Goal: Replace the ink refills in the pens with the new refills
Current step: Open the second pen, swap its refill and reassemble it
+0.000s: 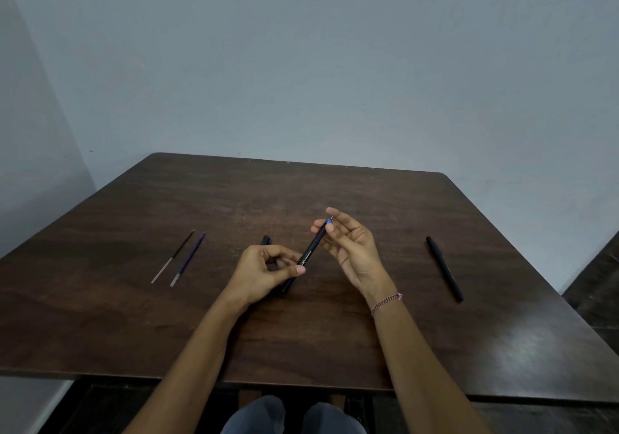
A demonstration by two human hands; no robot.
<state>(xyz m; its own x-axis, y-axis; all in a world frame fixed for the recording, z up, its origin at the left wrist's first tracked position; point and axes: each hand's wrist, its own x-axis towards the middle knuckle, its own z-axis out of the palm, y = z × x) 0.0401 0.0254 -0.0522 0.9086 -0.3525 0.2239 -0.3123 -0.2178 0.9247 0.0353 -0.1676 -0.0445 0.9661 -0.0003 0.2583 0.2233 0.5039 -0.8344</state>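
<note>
Pen (310,255) held mid-table, tip pointing 1 o'clock. Your left hand (264,271) grips the barrel's tail, right hand (348,244) pinches the blue tip. Light, stiff, likely slick: clamp barrel, twist at tip.

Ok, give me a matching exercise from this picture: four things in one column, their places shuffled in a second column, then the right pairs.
Things
1. blue-tipped pen
2. second black pen
3. two refills
4. bracelet

Places
A. on the right wrist
B. lying on the table, right of both hands
C. held between the left hand and the right hand
D. side by side on the table, left of both hands

Pairs: 1-C, 2-B, 3-D, 4-A
</note>
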